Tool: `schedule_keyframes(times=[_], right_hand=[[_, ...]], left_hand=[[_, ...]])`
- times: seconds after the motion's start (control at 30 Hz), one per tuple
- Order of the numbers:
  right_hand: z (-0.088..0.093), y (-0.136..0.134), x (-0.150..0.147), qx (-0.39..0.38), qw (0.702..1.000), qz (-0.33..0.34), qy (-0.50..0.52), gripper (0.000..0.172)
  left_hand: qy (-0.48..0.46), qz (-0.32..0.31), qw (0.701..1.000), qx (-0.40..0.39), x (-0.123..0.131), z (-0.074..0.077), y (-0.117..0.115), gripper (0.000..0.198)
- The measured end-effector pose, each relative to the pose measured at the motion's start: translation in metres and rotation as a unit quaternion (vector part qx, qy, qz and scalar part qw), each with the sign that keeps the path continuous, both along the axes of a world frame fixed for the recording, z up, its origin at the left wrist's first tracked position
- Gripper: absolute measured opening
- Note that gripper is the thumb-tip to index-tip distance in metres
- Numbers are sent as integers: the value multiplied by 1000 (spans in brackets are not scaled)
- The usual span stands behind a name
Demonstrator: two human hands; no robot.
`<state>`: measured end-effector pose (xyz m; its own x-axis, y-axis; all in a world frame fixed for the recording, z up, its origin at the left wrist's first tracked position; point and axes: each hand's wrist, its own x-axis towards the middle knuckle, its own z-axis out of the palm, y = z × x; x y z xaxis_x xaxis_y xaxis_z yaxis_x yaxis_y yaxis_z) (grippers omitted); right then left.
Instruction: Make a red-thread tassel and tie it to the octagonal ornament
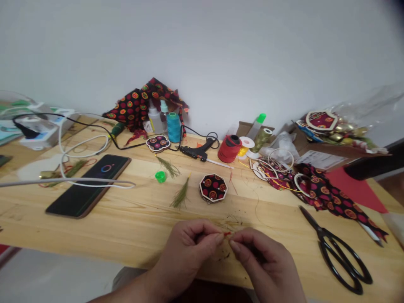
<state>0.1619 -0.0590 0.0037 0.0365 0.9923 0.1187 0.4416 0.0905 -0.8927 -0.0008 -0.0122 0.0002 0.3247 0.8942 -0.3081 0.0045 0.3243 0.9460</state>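
Near the table's front edge, my left hand [191, 249] is closed in a pinch, thumb against forefinger. A short bit of red thread [227, 233] shows at its fingertips. Facing it across a small gap, my right hand [263, 259] pinches the other end of the thread; most of the thread is hidden by the fingers. Beyond the hands lies an octagonal piece covered in patterned fabric [213, 188] with a pale rim. A green thread tassel [181, 194] rests left of it, and a second tassel [168, 166] lies farther back.
Black scissors [336, 248] lie at the right. A phone [90, 185] sits left, under a white cable. Farther back are a glue gun [197, 152], a red thread spool [229, 148], a teal thread cone [174, 127], a green cap [160, 176] and patterned cloth [132, 107].
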Motion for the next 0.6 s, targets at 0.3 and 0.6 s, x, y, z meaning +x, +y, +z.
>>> schedule_keyframes(times=[0.3, 0.6], right_hand=[[-13, -4, -10, 15, 1000, 6, -3, 15], [-21, -7, -12, 19, 999, 31, -17, 19]], left_hand=[[13, 35, 999, -8, 2, 3, 1, 14], [20, 49, 998, -21, 4, 1, -1, 12]])
